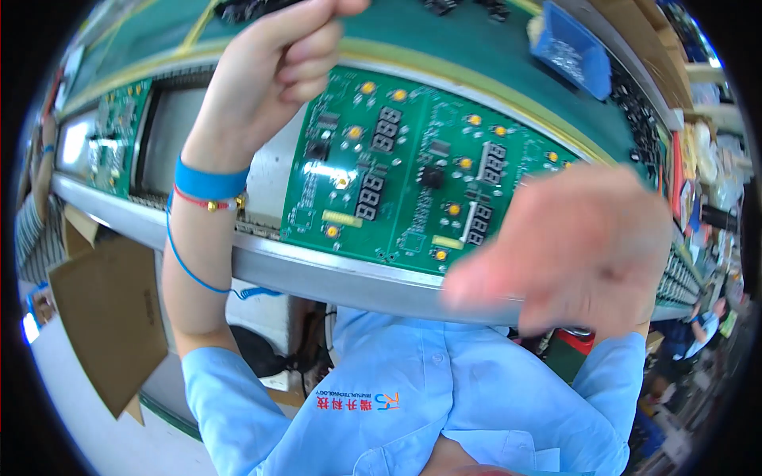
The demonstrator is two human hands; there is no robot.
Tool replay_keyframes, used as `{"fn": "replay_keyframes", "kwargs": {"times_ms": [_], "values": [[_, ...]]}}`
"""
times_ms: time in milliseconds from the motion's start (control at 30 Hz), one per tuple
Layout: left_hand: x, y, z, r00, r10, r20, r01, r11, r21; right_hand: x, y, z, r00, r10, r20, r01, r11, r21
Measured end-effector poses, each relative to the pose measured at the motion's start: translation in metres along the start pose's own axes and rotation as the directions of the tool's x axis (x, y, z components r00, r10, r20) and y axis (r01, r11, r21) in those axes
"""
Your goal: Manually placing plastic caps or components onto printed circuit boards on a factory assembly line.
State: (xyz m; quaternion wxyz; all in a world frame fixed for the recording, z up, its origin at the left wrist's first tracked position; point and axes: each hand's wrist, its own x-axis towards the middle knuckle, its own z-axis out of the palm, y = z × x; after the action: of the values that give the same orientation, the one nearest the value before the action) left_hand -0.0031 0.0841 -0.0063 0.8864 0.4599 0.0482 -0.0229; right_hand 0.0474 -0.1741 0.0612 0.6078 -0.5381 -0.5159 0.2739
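My left hand point(278, 71) is raised over the conveyor line with its fingers curled into a fist, and I see nothing inside it. A blue wrist strap point(208, 181) and a thin red bracelet circle that wrist; a blue cord point(186, 266) hangs from the strap. My right hand point(579, 246) is close to the camera and blurred. Its fingers are loosely spread, point left and hold nothing. Between and behind the hands lies a green circuit board point(397, 174) with digit displays and yellow buttons; the right hand covers its lower right corner.
The board rests behind a metal rail point(317, 274). A second green board point(115, 135) lies further left. A blue bin point(571, 47) sits on the green shelf beyond. Brown cardboard point(111, 317) hangs below the rail. Other people's arms show at the left point(36, 214) and right point(698, 317) edges.
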Motion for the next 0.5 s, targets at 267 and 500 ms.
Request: {"fn": "replay_keyframes", "kwargs": {"times_ms": [267, 500], "values": [[0.019, -0.001, 0.027, 0.999, -0.034, -0.032, 0.035, 0.999, 0.041, -0.093, -0.075, -0.034, 0.964, -0.232, -0.129, 0.231, 0.973, -0.026], [0.086, -0.002, 0.140, 1.000, -0.005, -0.017, 0.013, 0.849, 0.528, -0.269, -0.116, -0.126, 0.934, -0.358, -0.010, 0.358, 0.933, 0.044]]}}
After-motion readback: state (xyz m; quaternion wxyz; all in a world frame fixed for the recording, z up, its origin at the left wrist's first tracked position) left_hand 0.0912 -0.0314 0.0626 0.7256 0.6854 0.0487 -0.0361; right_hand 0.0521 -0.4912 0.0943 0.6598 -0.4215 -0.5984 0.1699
